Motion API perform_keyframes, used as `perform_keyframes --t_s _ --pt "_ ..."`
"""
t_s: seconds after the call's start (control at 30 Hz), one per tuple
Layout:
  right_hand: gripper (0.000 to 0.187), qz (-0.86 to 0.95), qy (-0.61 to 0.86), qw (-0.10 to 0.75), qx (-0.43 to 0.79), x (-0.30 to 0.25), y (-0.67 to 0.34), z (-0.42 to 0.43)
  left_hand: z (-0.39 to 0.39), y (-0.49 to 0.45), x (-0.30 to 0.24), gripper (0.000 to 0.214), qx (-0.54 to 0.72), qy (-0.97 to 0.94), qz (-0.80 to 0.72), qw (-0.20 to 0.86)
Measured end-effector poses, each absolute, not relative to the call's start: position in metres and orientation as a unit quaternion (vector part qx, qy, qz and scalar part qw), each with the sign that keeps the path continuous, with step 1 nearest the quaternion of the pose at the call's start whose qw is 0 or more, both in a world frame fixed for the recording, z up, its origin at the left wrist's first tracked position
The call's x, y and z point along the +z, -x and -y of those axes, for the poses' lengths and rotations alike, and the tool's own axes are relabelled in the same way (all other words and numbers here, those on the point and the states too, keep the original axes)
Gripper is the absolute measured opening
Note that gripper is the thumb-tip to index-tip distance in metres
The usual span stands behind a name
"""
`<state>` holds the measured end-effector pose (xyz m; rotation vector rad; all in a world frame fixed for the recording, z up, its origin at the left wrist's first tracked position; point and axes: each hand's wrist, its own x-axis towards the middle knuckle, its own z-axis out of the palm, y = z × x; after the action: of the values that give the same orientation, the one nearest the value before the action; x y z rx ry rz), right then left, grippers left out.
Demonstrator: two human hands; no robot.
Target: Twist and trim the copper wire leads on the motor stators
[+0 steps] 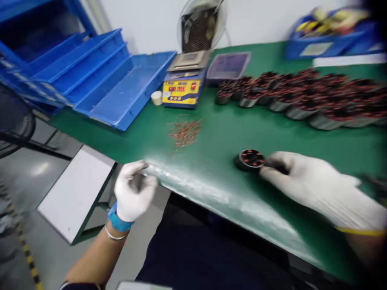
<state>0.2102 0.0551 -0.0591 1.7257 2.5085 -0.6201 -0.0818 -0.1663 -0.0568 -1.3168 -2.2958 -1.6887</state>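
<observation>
My right hand (pixel 298 177), in a white glove, pinches the right side of a round motor stator (pixel 252 160) with copper windings and a dark, metallic rim. The stator is at the green tabletop, though blur hides whether it rests on it. Beside the table's front edge, my left hand (pixel 134 191) is gloved too, its thumb and curled fingers apart and nothing visible between them. A small heap of copper wire offcuts (pixel 185 133) lies on the table between the two hands. Rows of similar wound stators (pixel 302 94) stand at the back right.
A yellow-and-blue digital scale (pixel 181 88) stands at the back beside a white roll (pixel 157 98), with a fan (pixel 199 30) behind. Blue trays (pixel 127 88) fill the left. A purple bin (pixel 229 65) and blue box (pixel 316 46) are farther back. A white-topped stool (pixel 77 193) is below left.
</observation>
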Motion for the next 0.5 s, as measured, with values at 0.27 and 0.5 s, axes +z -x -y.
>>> perform_keyframes --t_s 0.27,0.5 --pt "0.02 -0.802 -0.543 0.038 -0.247 -0.034 -0.205 -0.052 -0.019 -0.018 -0.014 0.077 -0.172 0.831 0.467 -0.25" --pt "0.017 -0.799 -0.566 0.042 -0.197 -0.02 -0.237 -0.065 -0.024 -0.037 -0.051 0.078 -0.241 0.782 0.541 -0.194"
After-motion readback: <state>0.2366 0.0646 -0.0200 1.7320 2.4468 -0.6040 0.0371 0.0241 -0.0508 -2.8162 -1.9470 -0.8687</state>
